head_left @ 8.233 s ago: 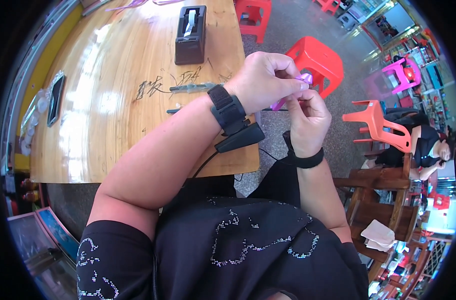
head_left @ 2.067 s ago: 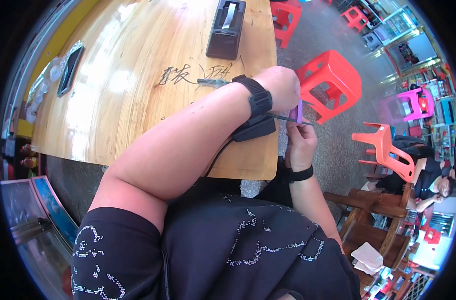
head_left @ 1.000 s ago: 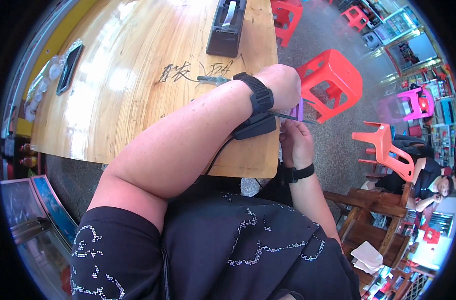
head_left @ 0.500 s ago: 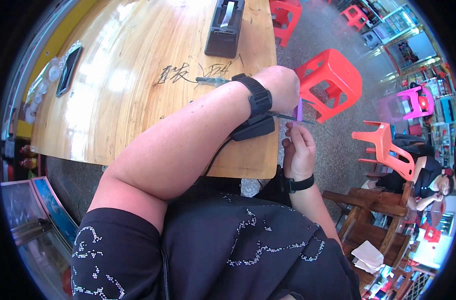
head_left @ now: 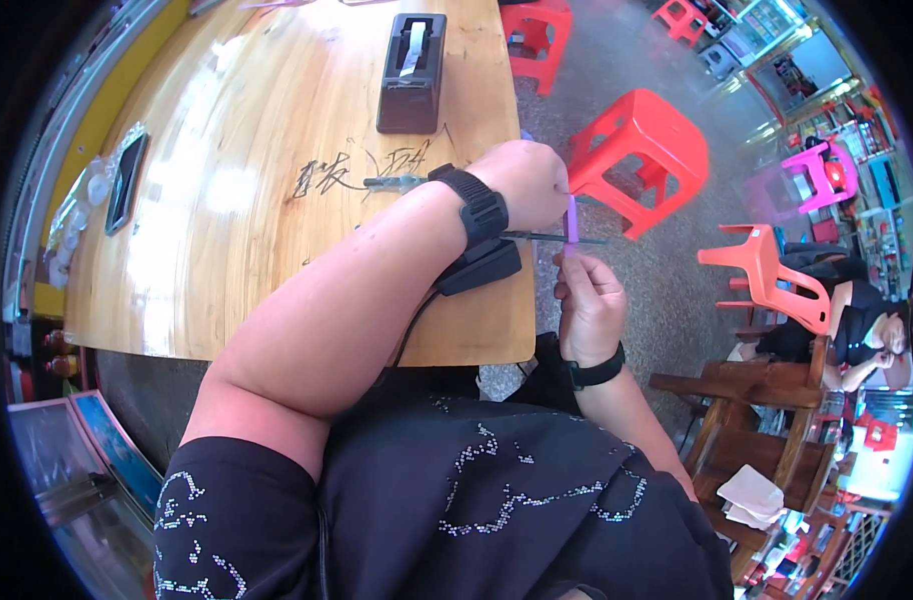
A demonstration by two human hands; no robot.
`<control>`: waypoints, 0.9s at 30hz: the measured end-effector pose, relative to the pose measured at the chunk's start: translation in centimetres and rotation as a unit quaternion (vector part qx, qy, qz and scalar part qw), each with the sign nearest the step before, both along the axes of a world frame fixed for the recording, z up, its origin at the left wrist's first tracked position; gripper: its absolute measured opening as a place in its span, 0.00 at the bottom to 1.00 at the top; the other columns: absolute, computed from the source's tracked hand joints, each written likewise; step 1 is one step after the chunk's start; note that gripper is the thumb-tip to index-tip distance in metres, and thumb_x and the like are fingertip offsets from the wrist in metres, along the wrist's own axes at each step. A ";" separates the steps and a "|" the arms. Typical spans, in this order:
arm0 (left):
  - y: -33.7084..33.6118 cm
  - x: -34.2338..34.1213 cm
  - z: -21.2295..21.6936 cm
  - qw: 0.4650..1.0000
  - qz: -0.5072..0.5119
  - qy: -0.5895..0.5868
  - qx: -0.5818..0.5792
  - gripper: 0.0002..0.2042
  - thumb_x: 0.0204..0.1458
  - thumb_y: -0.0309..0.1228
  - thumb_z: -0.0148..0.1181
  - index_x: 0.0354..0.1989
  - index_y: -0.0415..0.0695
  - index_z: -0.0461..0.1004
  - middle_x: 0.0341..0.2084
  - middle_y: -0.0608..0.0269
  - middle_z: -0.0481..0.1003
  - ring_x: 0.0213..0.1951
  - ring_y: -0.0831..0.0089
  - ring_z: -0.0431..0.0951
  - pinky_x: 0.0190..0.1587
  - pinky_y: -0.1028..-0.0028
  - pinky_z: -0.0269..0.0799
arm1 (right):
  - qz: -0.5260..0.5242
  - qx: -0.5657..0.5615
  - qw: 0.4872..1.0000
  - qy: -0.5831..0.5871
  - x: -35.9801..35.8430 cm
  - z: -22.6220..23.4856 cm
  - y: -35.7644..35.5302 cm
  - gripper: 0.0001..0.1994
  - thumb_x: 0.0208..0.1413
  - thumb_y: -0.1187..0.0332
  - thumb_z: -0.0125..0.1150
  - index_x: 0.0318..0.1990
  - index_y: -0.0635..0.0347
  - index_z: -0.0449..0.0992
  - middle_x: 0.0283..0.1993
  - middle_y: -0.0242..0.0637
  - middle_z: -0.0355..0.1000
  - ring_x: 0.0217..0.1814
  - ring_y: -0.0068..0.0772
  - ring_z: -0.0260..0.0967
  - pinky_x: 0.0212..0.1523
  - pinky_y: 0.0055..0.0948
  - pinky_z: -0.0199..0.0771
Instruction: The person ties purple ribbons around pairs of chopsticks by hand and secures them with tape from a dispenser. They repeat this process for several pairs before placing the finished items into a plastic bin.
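Beyond the table's right edge, a narrow purple strip [head_left: 572,222] runs between my two hands. My left hand [head_left: 527,183] is closed at its upper end, back of the hand toward me, hiding the fingertips. Thumb and fingertips of my right hand [head_left: 591,305] pinch together at the lower end. A thin dark rod [head_left: 595,241] crosses the strip between the hands. It sticks out past the edge from beside a black wedge-shaped device [head_left: 485,268], which has a cable and is partly covered by my left wrist.
On the wooden table [head_left: 247,240] are a black tape dispenser [head_left: 409,100], a clear-and-dark pen-like tool [head_left: 393,184] and a phone [head_left: 127,187]. A red stool [head_left: 645,155] stands just past my hands. An orange chair [head_left: 767,275], a wooden chair [head_left: 747,400] and a seated person [head_left: 872,345] are to the right.
The view has shifted, so the table things appear further left and lower. My right fingers, earlier looser beneath the strip, now pinch at its lower end. My left hand stays closed at the top.
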State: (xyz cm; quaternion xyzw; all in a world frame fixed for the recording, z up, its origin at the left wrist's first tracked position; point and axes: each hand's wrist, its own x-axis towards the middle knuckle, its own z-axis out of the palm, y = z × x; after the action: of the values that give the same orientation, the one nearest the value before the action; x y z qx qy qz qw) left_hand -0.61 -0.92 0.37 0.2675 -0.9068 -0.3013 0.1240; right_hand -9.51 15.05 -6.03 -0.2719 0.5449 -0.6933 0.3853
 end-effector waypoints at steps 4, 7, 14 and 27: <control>-0.2 0.0 -0.3 1.000 -0.018 0.018 -0.008 0.11 0.40 0.29 0.51 0.31 0.44 0.78 0.27 0.51 0.76 0.32 0.56 0.76 0.39 0.65 0.71 | 0.014 0.008 0.999 -0.029 0.0 0.2 0.2 0.05 0.53 0.71 0.56 0.34 0.63 0.74 0.31 0.32 0.71 0.27 0.17 0.61 0.28 0.16 0.60; 0.0 0.1 -0.2 0.996 0.000 0.081 -0.025 0.09 0.40 0.27 0.52 0.28 0.42 0.78 0.27 0.52 0.76 0.31 0.56 0.76 0.37 0.66 0.72 | 0.007 0.016 0.998 -0.054 0.1 0.8 0.1 0.05 0.53 0.71 0.56 0.34 0.62 0.74 0.31 0.30 0.71 0.27 0.16 0.61 0.28 0.15 0.59; 2.8 1.2 1.8 0.993 0.035 0.109 0.011 0.07 0.44 0.28 0.52 0.24 0.38 0.74 0.19 0.47 0.71 0.23 0.54 0.74 0.26 0.66 0.69 | 0.039 0.046 0.990 -0.128 0.2 2.9 0.3 0.05 0.53 0.71 0.54 0.37 0.58 0.73 0.27 0.26 0.69 0.22 0.13 0.59 0.19 0.15 0.55; 7.0 3.5 1.2 0.584 -0.001 0.171 0.794 0.12 0.51 0.23 0.48 0.45 0.41 0.62 0.24 0.72 0.66 0.23 0.84 0.64 0.21 0.85 0.57 | 0.112 0.071 0.969 -0.210 -0.4 4.8 1.3 0.08 0.57 0.71 0.46 0.42 0.60 0.69 0.22 0.24 0.64 0.15 0.11 0.54 0.13 0.11 0.49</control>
State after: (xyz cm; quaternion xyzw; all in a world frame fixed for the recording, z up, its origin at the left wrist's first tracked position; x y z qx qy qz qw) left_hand 2.86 6.12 1.55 0.2017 -0.2694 -0.9416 0.0152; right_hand -9.93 16.36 -1.23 -0.1517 0.4656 -0.6471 0.5843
